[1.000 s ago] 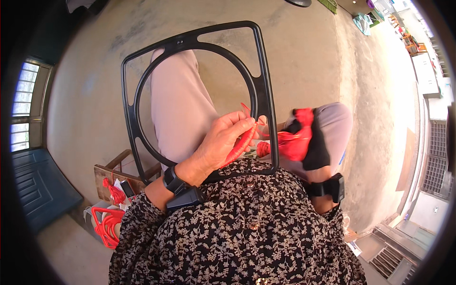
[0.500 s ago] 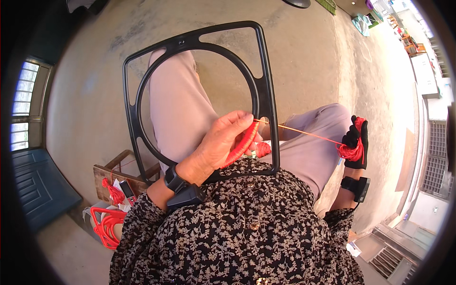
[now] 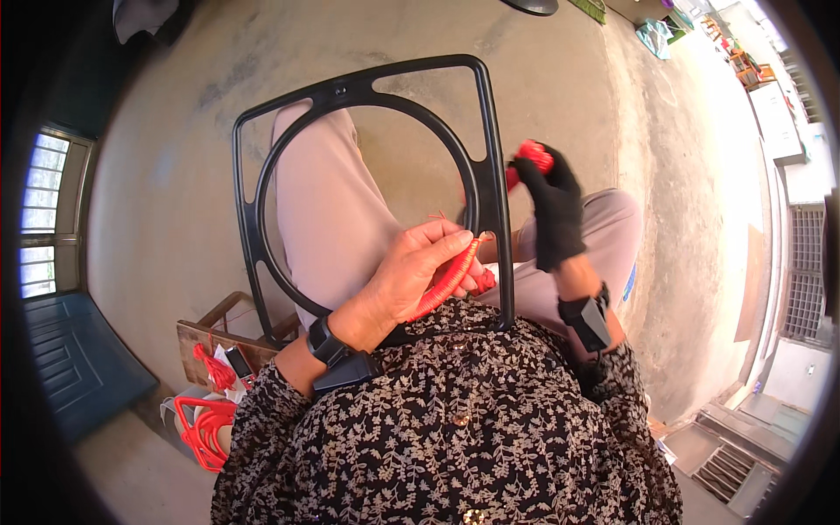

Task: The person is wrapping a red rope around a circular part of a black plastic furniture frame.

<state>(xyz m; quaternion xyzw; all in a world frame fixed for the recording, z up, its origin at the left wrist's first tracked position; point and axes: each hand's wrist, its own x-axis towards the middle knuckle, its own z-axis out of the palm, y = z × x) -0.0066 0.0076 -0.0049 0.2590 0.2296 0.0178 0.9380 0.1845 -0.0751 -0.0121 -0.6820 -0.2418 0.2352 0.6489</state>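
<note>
Across my lap leans a black frame (image 3: 493,179), four-sided with a round ring inside it. Part of the ring's near right side is wrapped tightly in red cord (image 3: 448,287). My bare left hand (image 3: 402,269) is closed around that wrapped stretch, thumb pressed at its upper end. Just right of the frame is my right hand (image 3: 557,210), in a black glove and slightly blurred. Its fingers are closed on a bundle of red cord (image 3: 535,156). Some fingers and the cord's run behind the frame are hidden. More red cord (image 3: 484,280) lies beyond my left fingers.
At the left stands a wooden stool (image 3: 199,350) carrying a red cord hank (image 3: 214,367) and a dark phone-like device (image 3: 237,360). Beside it is a red plastic item (image 3: 199,430). My knees lie under the frame. A green broom head (image 3: 590,9) rests far off.
My right hand has swung in from the far right to beside the frame, carrying the cord bundle. The cord that was stretched taut no longer shows. My left hand keeps its hold.
</note>
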